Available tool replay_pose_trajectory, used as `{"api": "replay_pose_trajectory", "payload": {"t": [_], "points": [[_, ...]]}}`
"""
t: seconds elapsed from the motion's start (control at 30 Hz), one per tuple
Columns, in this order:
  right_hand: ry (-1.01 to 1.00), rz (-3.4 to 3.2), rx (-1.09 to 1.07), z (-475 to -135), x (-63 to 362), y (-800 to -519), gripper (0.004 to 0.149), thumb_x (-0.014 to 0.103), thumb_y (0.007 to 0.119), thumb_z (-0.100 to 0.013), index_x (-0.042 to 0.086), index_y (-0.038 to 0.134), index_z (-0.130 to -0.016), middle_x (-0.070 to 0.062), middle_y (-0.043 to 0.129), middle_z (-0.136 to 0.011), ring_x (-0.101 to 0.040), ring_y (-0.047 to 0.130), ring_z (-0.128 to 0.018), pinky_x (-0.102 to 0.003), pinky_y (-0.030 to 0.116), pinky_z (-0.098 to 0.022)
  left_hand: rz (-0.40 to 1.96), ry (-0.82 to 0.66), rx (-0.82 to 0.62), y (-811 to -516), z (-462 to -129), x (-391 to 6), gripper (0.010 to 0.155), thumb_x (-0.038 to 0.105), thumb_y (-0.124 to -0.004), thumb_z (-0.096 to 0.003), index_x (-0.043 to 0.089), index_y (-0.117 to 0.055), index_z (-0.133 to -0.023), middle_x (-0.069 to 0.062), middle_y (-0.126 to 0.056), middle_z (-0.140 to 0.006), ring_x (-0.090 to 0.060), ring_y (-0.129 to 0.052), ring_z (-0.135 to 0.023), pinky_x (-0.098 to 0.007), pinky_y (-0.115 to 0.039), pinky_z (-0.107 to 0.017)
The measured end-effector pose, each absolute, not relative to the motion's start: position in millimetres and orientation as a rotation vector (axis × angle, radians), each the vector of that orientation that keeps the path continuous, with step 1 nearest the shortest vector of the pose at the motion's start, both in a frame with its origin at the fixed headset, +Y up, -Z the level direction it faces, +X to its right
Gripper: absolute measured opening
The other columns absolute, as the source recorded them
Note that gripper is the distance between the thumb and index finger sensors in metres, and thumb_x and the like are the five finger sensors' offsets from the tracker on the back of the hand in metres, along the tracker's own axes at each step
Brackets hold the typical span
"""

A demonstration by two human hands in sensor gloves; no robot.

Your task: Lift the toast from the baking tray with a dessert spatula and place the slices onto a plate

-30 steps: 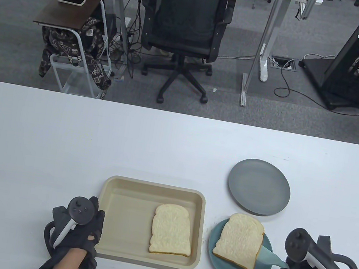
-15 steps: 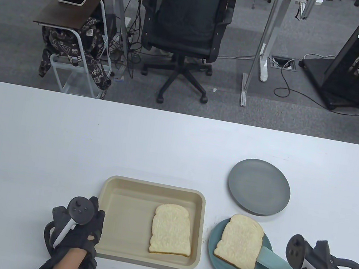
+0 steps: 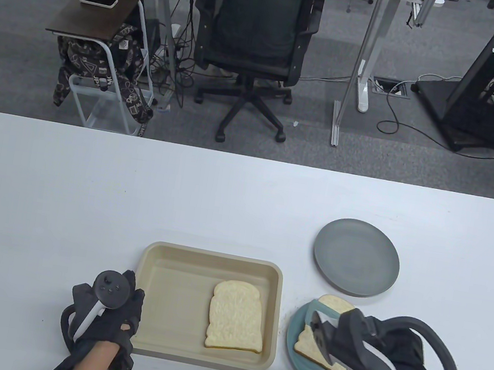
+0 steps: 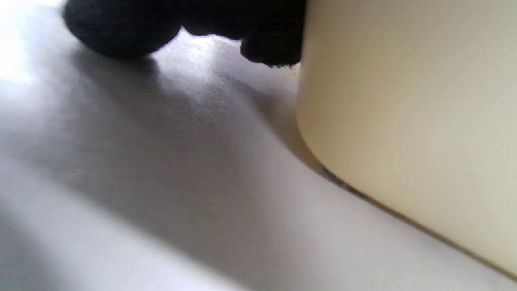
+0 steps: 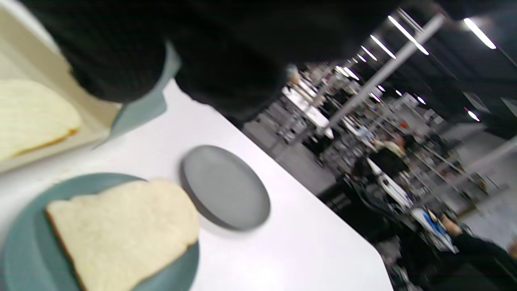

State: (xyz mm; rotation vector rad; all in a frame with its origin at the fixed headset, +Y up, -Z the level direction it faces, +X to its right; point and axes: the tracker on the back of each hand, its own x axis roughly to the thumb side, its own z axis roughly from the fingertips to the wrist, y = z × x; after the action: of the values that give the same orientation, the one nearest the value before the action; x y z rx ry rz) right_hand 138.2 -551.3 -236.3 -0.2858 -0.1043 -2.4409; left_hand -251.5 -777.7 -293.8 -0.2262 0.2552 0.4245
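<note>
A beige baking tray (image 3: pixel 178 272) holds one toast slice (image 3: pixel 235 322) in its right half. A second toast slice (image 5: pixel 121 230) lies on the teal plate (image 3: pixel 294 363) right of the tray. My right hand (image 3: pixel 345 334) hovers over that plate and hides much of the slice in the table view. It grips the teal dessert spatula (image 5: pixel 141 107), whose blade points toward the tray. My left hand (image 3: pixel 128 297) rests on the table at the tray's near left corner, with its fingertips (image 4: pixel 270 48) against the tray wall (image 4: pixel 404 121).
An empty grey plate (image 3: pixel 357 257) sits behind the teal plate, also seen as the grey plate (image 5: pixel 226 188) in the right wrist view. The white table (image 3: pixel 134 196) stretches wide to the left and back. An office chair (image 3: pixel 257 24) stands beyond the far edge.
My right hand has pulled the spatula out from under the slice on the teal plate and swung left over that plate. The left hand and both slices stayed put.
</note>
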Motion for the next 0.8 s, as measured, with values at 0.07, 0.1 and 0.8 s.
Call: {"api": "replay_pose_trajectory", "payload": {"t": [0.07,0.1,0.8], "points": [[-0.092,-2.409,-0.378,-240.5,114.2,-556.8,0.048,0.049,0.083,-0.036,0.027,0.087,-0.079,-0.001,0.101,-0.035,-0.01,0.093,0.004,-0.035,0.087,0.008,0.42,0.254,-0.226,-777.8,-293.9,-251.1,0.064,0.049,-0.063,-0.0597,0.018,-0.048,-0.113,0.004,-0.092,-0.051,-0.015,-0.091,-0.022,-0.042,-0.087,-0.032],[-0.104,-2.387,-0.403,-243.4,103.6,-561.7,0.048,0.048,0.083,-0.036,0.027,0.087,-0.079,-0.001,0.101,-0.035,-0.011,0.093,0.004,-0.035,0.087,0.008,0.421,0.254,-0.226,-777.9,-294.0,-251.3,0.063,0.049,-0.063,-0.0597,0.018,-0.048,-0.113,0.004,-0.092,-0.051,-0.015,-0.091,-0.022,-0.042,-0.087,-0.032],[-0.576,-2.653,-0.325,-338.8,126.1,-612.4,0.047,0.045,0.089,-0.033,0.028,0.088,-0.076,-0.001,0.102,-0.039,-0.016,0.098,-0.004,-0.039,0.089,0.0,0.425,0.258,-0.222,-778.3,-294.1,-251.5,0.063,0.049,-0.063,-0.06,0.02,-0.047,-0.114,0.003,-0.092,-0.052,-0.016,-0.091,-0.022,-0.043,-0.087,-0.033]]}}
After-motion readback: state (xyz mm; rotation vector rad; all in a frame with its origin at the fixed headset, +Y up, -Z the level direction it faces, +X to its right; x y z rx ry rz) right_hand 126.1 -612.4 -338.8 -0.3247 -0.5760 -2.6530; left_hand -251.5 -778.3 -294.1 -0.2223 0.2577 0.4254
